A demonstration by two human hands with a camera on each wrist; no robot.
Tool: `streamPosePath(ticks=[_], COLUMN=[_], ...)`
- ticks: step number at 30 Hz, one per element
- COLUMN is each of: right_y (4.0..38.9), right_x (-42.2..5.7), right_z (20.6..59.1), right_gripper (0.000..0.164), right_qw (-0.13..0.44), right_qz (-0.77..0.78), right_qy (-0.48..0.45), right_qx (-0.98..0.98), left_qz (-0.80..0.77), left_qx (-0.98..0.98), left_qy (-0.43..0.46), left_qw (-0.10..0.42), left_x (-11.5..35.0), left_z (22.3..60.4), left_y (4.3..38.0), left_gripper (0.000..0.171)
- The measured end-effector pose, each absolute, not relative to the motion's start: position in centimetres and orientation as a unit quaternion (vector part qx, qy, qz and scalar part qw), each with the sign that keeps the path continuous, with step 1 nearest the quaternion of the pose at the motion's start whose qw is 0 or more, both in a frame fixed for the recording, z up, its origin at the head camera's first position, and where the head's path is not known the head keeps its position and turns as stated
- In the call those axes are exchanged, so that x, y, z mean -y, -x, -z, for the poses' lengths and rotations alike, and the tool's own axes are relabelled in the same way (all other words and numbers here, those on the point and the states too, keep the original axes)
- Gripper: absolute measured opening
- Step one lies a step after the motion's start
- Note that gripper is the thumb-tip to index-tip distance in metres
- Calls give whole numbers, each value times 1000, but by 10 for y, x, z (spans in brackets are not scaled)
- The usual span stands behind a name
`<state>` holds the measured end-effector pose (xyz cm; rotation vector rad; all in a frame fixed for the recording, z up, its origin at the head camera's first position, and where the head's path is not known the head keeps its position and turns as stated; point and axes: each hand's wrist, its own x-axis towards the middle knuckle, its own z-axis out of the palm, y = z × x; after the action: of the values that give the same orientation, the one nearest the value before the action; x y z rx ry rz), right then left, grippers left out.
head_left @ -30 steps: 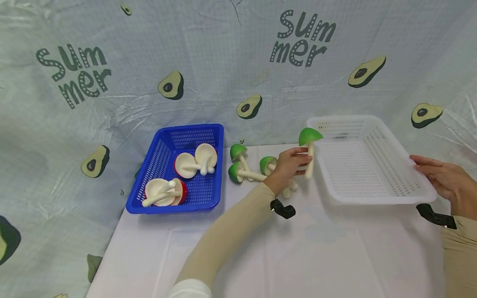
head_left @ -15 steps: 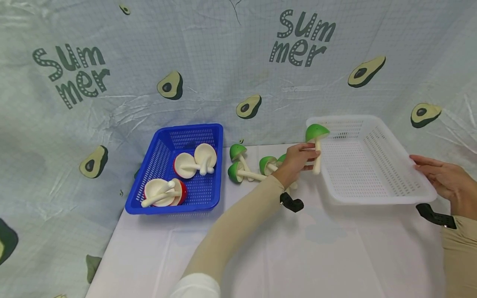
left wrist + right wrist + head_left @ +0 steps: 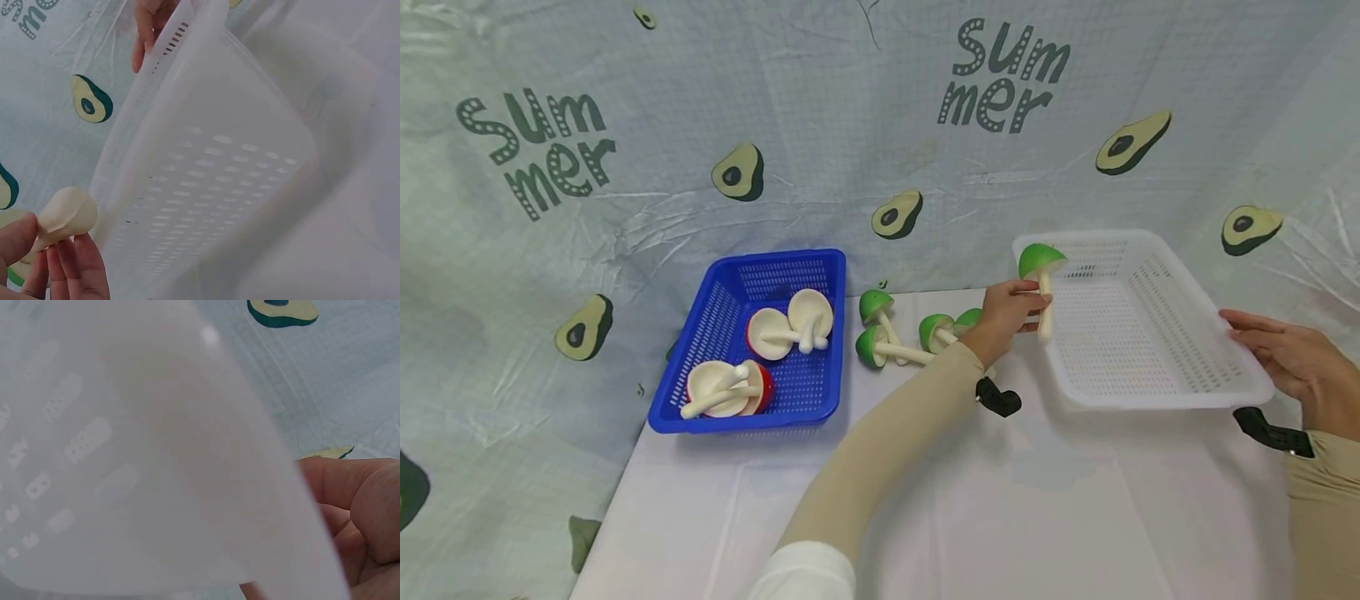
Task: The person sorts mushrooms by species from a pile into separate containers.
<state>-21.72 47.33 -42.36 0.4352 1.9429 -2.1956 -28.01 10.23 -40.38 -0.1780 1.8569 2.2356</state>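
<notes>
My left hand (image 3: 1006, 314) pinches the pale stem of a toy mushroom (image 3: 1040, 261) with a green cap. It holds the mushroom upright at the left rim of a white perforated basket (image 3: 1157, 402). In the left wrist view, thumb and fingertips grip the stem (image 3: 70, 212) beside the basket's wall. At the basket's right side, my right hand (image 3: 1292, 354) holds the rim, its fingers lying along and under the edge. Several more green-capped mushrooms (image 3: 872, 346) lie on the table to the left, partly hidden behind my left forearm.
A blue perforated basket (image 3: 838, 375) stands at the left, with several red-capped mushrooms (image 3: 760, 387) inside, their pale undersides up. Behind the white-covered table (image 3: 1037, 517) hangs a curtain (image 3: 820, 100) printed with avocados and lettering.
My left hand has carried the green-capped mushroom a little to the right and up, to the white basket's left rim. The right hand stays on the basket's right side.
</notes>
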Motion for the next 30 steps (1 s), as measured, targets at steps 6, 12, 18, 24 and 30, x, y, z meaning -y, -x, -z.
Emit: streamPosePath(ticks=[6, 12, 18, 24, 30], right_y=[218, 217, 216, 215, 216], right_x=[-472, -471, -470, -471, -471], right_z=[424, 423, 425, 426, 427], right_gripper=[24, 24, 23, 23, 25], right_qw=[92, 84, 84, 85, 82], right_qz=[733, 736, 742, 743, 743], right_qy=[-151, -152, -156, -152, -147], right_qx=[-657, -654, -647, -646, -648], left_qz=[-752, -717, -715, -715, -726], left_qx=[-640, -667, -658, -649, -648], left_qy=[28, -7, -23, -22, -1], left_qw=[152, 204, 235, 260, 230], left_x=[-95, -80, -50, -7, 32], left_z=[396, 393, 409, 422, 432], left_y=[278, 277, 274, 265, 257], left_gripper=[25, 23, 19, 26, 36])
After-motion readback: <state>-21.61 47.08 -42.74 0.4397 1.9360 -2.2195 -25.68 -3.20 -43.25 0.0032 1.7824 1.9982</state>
